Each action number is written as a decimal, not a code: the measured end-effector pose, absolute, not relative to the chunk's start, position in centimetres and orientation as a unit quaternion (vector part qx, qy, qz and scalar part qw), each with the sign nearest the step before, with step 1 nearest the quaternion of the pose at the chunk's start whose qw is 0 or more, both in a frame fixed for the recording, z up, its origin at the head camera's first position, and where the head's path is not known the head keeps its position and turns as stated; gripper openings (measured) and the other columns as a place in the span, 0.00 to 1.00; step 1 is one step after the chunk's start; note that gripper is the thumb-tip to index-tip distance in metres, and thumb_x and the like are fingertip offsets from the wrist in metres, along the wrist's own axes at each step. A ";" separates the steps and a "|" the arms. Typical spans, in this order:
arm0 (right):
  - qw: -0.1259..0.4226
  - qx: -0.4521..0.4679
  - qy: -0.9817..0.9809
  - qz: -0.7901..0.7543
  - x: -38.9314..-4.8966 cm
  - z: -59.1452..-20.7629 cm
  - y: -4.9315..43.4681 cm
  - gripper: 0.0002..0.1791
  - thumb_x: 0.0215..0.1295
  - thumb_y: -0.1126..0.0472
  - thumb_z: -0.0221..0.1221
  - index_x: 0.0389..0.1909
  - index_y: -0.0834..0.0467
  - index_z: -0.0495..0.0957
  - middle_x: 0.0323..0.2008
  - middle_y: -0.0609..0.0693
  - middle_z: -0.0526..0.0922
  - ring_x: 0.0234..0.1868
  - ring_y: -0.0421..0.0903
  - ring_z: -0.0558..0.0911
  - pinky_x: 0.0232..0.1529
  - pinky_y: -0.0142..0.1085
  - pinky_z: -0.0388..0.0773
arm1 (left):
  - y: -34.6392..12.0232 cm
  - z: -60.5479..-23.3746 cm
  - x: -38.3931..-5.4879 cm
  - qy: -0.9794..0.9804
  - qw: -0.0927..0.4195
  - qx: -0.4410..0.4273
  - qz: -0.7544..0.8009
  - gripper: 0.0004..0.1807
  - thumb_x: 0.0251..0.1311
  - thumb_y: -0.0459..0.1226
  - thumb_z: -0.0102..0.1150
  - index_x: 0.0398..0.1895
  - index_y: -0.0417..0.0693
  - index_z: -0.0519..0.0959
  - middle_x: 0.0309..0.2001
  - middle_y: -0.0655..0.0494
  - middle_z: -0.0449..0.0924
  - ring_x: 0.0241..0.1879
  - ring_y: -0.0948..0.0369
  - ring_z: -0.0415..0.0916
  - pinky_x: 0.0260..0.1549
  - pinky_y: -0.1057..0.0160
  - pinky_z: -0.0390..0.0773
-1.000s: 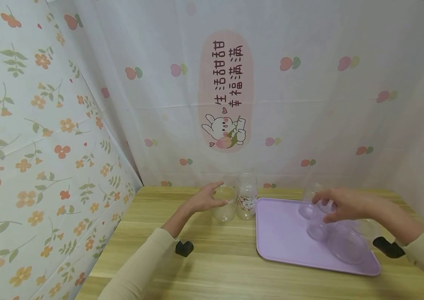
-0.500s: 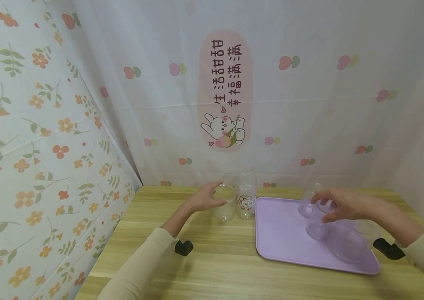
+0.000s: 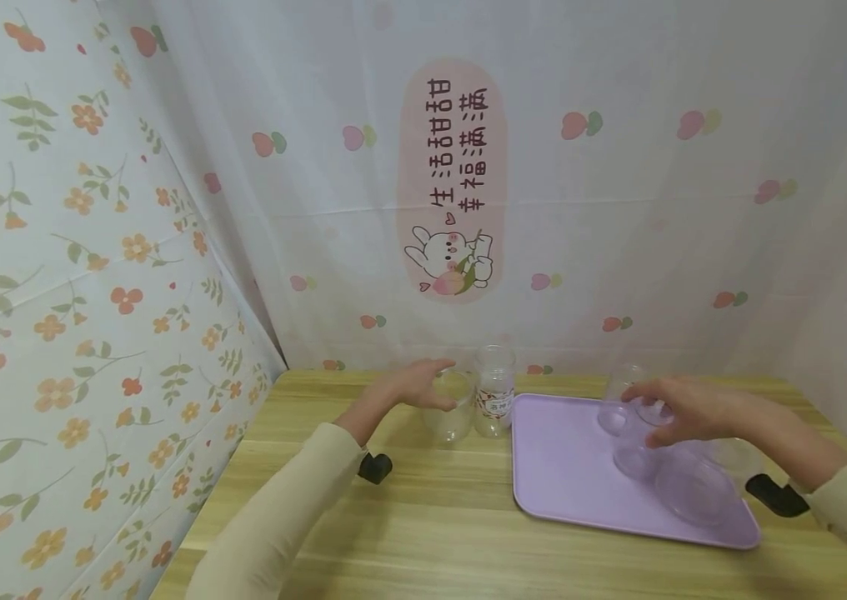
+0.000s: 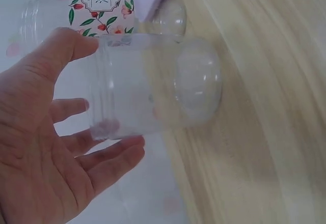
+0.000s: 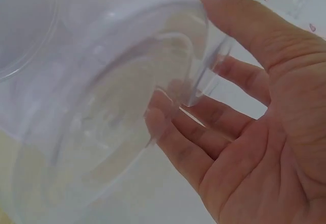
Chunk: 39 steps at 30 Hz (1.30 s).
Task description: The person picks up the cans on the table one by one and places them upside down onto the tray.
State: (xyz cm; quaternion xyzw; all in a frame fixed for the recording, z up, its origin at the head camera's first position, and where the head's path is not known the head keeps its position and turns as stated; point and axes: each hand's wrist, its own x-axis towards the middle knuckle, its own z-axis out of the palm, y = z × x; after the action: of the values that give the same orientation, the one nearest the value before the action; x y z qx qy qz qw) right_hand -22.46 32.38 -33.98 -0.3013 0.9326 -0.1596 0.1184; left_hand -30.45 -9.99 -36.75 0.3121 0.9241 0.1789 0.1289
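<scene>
My left hand is round the mouth of a clear jar that stands on the table. In the left wrist view the thumb lies at the near side of this jar's rim, with fingers on the other side. Right beside it stands a taller clear jar with a floral label. Over the lilac tray, my right hand grips a clear vessel between thumb and fingers. Its outline blends with other clear containers there, so its full shape is hard to tell.
Several clear containers crowd the tray's right half, among them a wide round one. Another clear jar rises behind the right hand. A patterned curtain hangs along the back of the wood-grain table.
My left forearm and hand have shifted a little forward and to the right, round the same jar, which stays in place. The right hand has not visibly moved.
</scene>
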 end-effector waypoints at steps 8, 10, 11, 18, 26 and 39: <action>0.091 -0.296 0.934 -0.176 -21.8 -33.1 32.8 0.40 0.58 0.48 0.74 0.63 0.67 0.71 0.55 0.63 0.79 0.50 0.63 0.81 0.45 0.58 0.81 | -9.1 -36.4 -30.4 0.943 0.126 0.286 0.112 0.44 0.60 0.47 0.64 0.77 0.41 0.61 0.72 0.43 0.65 0.70 0.48 0.62 0.66 0.50 0.66; 0.076 -0.299 0.935 -0.177 -21.6 -32.9 33.0 0.40 0.59 0.47 0.73 0.64 0.66 0.72 0.57 0.63 0.78 0.51 0.63 0.80 0.46 0.58 0.81 | -9.3 -36.3 -30.2 0.946 0.121 0.280 0.105 0.44 0.60 0.49 0.64 0.76 0.41 0.62 0.72 0.44 0.64 0.70 0.49 0.62 0.65 0.50 0.68; 0.070 -0.299 0.934 -0.182 -21.6 -32.8 33.1 0.39 0.60 0.47 0.72 0.64 0.66 0.71 0.58 0.64 0.78 0.51 0.63 0.80 0.47 0.59 0.80 | -9.4 -36.2 -30.1 0.947 0.120 0.279 0.104 0.44 0.60 0.49 0.64 0.76 0.41 0.62 0.72 0.44 0.63 0.70 0.50 0.63 0.64 0.50 0.68; 0.032 -0.312 0.929 -0.197 -21.0 -32.5 33.9 0.36 0.63 0.50 0.70 0.65 0.66 0.71 0.59 0.64 0.77 0.51 0.63 0.81 0.48 0.58 0.80 | -10.6 -36.4 -29.8 0.941 0.092 0.301 0.123 0.42 0.57 0.47 0.63 0.73 0.38 0.66 0.68 0.43 0.68 0.64 0.51 0.69 0.61 0.53 0.72; -0.045 -0.309 0.926 -0.211 -19.9 -32.5 34.7 0.34 0.62 0.56 0.72 0.66 0.63 0.72 0.59 0.59 0.79 0.51 0.53 0.83 0.47 0.39 0.83 | -13.0 -36.3 -28.9 0.926 0.066 0.298 0.224 0.42 0.56 0.44 0.67 0.76 0.46 0.65 0.69 0.39 0.65 0.61 0.48 0.70 0.57 0.47 0.75; -0.109 -0.288 0.887 -0.344 -18.9 -33.8 36.7 0.30 0.65 0.74 0.65 0.67 0.63 0.71 0.59 0.33 0.76 0.54 0.30 0.78 0.45 0.24 0.78 | -18.9 -37.8 -26.1 0.849 -0.011 0.266 0.457 0.36 0.62 0.37 0.68 0.73 0.45 0.64 0.66 0.36 0.64 0.52 0.40 0.79 0.40 0.53 0.85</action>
State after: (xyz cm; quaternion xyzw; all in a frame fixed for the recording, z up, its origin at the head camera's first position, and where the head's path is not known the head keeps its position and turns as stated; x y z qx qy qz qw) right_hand -18.87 36.65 -33.83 -0.2884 0.8869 -0.3440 -0.1093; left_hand -26.15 -18.91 -37.82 0.2657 0.8490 0.4566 -0.0108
